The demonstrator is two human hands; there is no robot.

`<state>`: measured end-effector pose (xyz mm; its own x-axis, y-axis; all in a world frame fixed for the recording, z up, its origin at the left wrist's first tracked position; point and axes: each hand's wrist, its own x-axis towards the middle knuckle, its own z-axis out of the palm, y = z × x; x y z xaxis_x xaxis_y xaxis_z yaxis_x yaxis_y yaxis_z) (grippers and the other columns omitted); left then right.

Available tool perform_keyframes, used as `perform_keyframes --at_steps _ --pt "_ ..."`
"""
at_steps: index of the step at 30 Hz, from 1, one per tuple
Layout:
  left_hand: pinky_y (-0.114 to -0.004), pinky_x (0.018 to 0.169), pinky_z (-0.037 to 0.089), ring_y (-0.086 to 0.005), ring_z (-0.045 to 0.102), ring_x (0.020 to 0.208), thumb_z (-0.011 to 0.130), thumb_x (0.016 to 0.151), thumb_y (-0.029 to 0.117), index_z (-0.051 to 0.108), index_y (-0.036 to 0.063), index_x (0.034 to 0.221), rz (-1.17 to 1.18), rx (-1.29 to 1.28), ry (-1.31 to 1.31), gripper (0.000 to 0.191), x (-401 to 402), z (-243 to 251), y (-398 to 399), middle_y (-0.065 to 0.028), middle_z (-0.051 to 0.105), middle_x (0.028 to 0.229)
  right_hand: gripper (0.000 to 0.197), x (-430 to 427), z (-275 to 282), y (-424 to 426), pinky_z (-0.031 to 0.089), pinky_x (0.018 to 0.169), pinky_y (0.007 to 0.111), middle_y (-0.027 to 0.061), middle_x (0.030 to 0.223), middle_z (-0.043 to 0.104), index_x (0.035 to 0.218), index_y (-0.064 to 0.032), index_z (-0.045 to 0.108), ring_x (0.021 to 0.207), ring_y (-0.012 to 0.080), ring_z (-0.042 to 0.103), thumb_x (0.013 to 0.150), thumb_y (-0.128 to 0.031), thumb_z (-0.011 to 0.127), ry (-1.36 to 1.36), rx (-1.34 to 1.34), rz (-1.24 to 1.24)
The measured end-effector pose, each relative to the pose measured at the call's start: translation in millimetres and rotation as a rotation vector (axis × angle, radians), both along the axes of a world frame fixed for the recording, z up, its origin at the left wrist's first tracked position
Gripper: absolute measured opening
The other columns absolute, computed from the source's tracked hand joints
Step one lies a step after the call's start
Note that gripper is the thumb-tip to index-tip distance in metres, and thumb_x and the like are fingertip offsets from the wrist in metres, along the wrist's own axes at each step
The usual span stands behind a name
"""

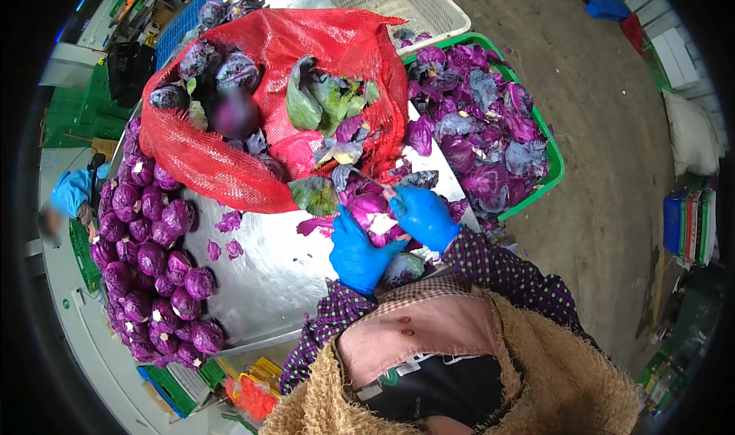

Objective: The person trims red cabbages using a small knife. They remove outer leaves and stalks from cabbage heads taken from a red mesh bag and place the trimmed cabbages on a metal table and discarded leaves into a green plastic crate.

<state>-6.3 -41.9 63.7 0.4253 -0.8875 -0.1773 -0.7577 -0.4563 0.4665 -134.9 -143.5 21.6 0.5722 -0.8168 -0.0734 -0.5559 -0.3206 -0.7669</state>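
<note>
A red cabbage head [368, 210] with a pale cut stem is cupped in my blue-gloved left hand [360, 254] over the metal table [258, 262]. My right hand [425, 218], also gloved in blue, grips a slim knife-like tool [369, 177]; its narrow end points away to the upper left. The handle is mostly hidden by the fingers. Just beyond lies an open red mesh sack [275, 38] with untrimmed cabbages [237, 72] and loose green outer leaves [321, 102] in it. Close to my body, another cabbage [403, 269] is partly covered by my left hand.
Trimmed red cabbages [152, 257] are piled along the table's left side. A green crate [548, 173] of purple leaves stands at the right, beside a white plastic basket [442, 18]. Leaf scraps [229, 221] lie on the metal. A person in blue [74, 188] is at far left.
</note>
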Motion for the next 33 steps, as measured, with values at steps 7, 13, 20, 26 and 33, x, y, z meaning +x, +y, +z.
perform_keyframes --at_steps 7,13,20,26,33 --pt "-0.044 0.096 0.046 -0.0380 0.049 0.122 0.087 0.054 0.054 0.016 -0.0024 0.146 0.153 -0.251 0.298 0.129 0 -28 42 -0.0264 0.040 0.137 0.036 27 -42 -54 0.049 0.063 0.047 0.0222 0.076 0.064 0.085 0.0001 0.063 0.072 0.0387 0.064 0.081 -0.035 0.068 -0.176 0.282 -0.164" --pt "-0.042 0.093 0.048 -0.0385 0.050 0.120 0.086 0.057 0.046 0.026 0.0149 0.148 0.051 0.057 0.437 0.113 14 9 25 -0.0246 0.039 0.136 0.048 4 13 -41 0.051 0.068 0.047 0.0235 0.097 0.062 0.113 0.0003 0.057 0.086 0.0408 0.063 0.085 -0.038 0.063 -0.109 -0.182 -0.147" --pt "-0.042 0.088 0.047 -0.0348 0.055 0.105 0.087 0.050 0.052 0.048 0.0003 0.122 -0.133 -0.113 0.244 0.097 32 -7 -10 -0.0193 0.055 0.114 0.063 -37 3 44 0.051 0.065 0.047 0.0270 0.117 0.053 0.137 0.0026 0.037 0.086 0.0419 0.062 0.095 -0.043 0.046 -0.045 0.021 0.018" --pt "-0.043 0.089 0.048 -0.0381 0.053 0.110 0.084 0.046 0.062 0.028 -0.0045 0.142 -0.171 0.004 0.060 0.129 25 -2 -18 -0.0249 0.048 0.124 0.067 -36 2 51 0.051 0.060 0.049 0.0284 0.117 0.051 0.139 0.0059 0.030 0.077 0.0411 0.063 0.095 -0.042 0.045 0.080 0.001 0.030" --pt "-0.043 0.083 0.050 -0.0385 0.054 0.107 0.084 0.045 0.063 0.023 -0.0087 0.142 -0.266 0.027 0.038 0.135 16 -3 -7 -0.0268 0.046 0.124 0.064 -25 8 41 0.050 0.055 0.049 0.0265 0.102 0.059 0.134 0.0081 0.034 0.068 0.0400 0.063 0.094 -0.040 0.048 0.232 0.020 0.052"
